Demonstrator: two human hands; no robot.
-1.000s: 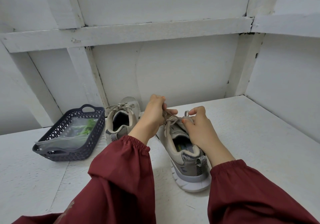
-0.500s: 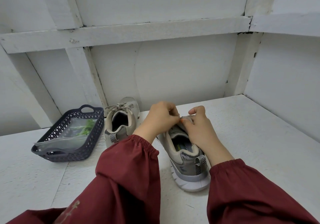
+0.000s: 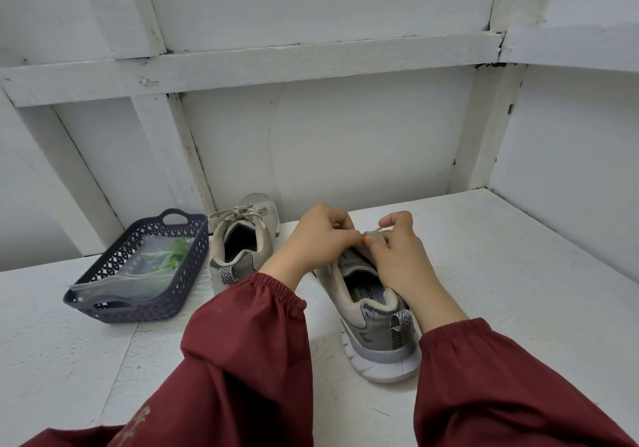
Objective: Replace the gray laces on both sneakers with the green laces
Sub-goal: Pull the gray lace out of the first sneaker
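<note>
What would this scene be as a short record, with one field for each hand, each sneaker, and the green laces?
left hand: pinches the gray lace of the near sneaker
right hand: pinches the same lace, by the tongue
far sneaker: upright, gray bow tied
green laces: in a clear bag inside the dark basket
surface: white table

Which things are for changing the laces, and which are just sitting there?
For the job: near sneaker, far sneaker, gray laces, green laces, left hand, right hand.
Just sitting there: basket, bag holding the green laces.
</note>
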